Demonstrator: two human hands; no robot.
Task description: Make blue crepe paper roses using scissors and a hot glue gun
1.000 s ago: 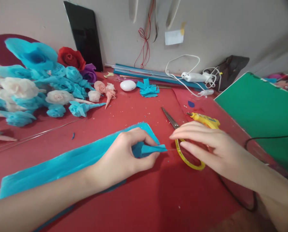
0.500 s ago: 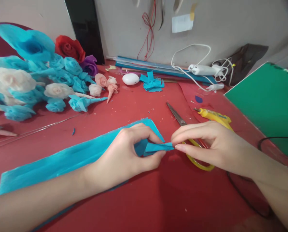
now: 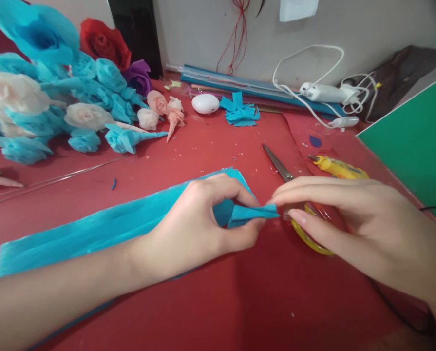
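Note:
My left hand (image 3: 212, 214) pinches a small strip of blue crepe paper (image 3: 252, 212) between thumb and forefinger. The strip is gathered narrow towards its right end. My right hand (image 3: 352, 224) hovers by that end with thumb and forefinger parted; the thumb is clear of the paper, and whether the forefinger touches it I cannot tell. A long folded sheet of blue crepe paper (image 3: 93, 224) lies under my left hand and forearm. Scissors (image 3: 281, 163) with yellow handles rest on the red tabletop (image 3: 210, 312), partly covered by my right hand.
Paper flowers (image 3: 89, 117) in blue, white, red and purple crowd the back left. Behind are a white egg-shaped object (image 3: 205, 104), cut blue paper strips (image 3: 241, 111) and a white cabled adapter (image 3: 322, 91). A yellow glue gun (image 3: 340, 167) and a green board (image 3: 418, 131) are at right.
My right thumb and fingers have spread apart at the paper's narrow end, which now shows. My left hand keeps its pinch. The view has tipped downward a little.

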